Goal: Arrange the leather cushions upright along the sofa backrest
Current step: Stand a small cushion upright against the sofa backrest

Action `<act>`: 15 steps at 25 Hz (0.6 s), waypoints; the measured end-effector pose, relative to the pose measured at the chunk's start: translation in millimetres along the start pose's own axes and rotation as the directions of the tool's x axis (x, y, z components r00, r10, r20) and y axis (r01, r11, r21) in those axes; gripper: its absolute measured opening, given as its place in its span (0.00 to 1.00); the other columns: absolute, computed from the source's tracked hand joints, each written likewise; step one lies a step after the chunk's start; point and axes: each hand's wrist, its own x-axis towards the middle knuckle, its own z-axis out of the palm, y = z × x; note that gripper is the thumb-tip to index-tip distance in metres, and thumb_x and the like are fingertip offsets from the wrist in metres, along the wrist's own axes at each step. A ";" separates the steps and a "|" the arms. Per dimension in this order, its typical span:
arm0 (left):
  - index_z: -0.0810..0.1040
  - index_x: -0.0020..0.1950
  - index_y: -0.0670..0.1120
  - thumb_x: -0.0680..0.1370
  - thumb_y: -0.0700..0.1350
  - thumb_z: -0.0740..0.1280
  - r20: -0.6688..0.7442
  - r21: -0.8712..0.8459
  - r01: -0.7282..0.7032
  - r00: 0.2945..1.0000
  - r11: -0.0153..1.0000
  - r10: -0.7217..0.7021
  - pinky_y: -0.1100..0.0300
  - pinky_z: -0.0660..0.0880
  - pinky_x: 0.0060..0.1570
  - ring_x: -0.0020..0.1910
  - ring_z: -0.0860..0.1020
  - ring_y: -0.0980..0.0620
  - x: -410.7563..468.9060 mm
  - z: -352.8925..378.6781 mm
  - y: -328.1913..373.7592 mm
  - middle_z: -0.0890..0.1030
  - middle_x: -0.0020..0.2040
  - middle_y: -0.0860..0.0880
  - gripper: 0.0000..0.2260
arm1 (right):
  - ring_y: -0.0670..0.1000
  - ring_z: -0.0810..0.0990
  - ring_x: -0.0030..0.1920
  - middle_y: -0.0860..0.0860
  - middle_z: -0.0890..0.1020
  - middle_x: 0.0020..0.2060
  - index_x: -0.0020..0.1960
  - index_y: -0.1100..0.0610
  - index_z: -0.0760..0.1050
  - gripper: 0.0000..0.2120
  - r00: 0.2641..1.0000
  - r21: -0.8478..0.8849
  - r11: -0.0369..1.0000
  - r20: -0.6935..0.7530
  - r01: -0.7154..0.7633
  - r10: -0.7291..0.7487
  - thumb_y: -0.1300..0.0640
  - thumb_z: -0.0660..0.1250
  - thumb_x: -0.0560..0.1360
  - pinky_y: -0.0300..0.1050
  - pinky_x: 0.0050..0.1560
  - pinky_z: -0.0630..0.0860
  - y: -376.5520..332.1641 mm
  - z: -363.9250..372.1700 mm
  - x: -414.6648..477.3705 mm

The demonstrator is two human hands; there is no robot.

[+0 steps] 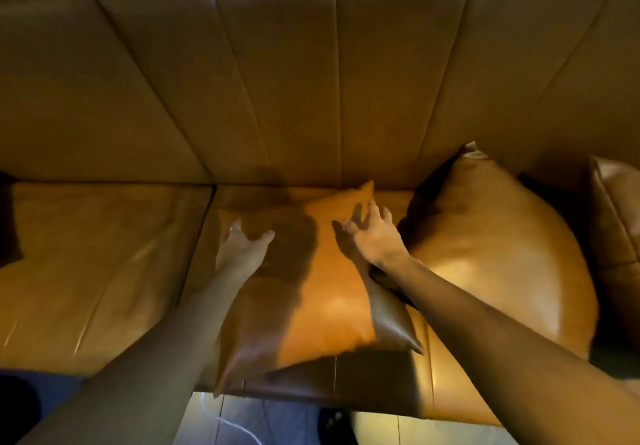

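Flat cushion (pixel 322 292) on sofa seat (pixel 104 271). Left hand (pixel 242 249), right hand (pixel 372 235): fingers spread, grasping nothing. Grip both far corners, tip upright against backrest (pixel 294 81).

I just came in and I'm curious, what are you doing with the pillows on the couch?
A person is tidying leather cushions on a brown sofa. One cushion lies flat on the seat. The left hand is at its left edge and the right hand reaches over its far right corner, fingers spread, not gripping yet. A second cushion already leans against the backrest on the right.
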 end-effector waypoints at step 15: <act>0.65 0.76 0.43 0.67 0.61 0.77 0.211 -0.415 0.333 0.940 0.846 -0.267 0.43 0.67 0.69 0.69 0.71 0.40 53.4 9.3 -47.6 0.72 0.71 0.44 0.44 | 0.63 0.76 0.65 0.54 0.76 0.67 0.74 0.52 0.61 0.45 0.935 0.426 0.839 0.056 -0.339 0.349 0.43 0.78 0.65 0.60 0.67 0.73 14.3 32.2 45.4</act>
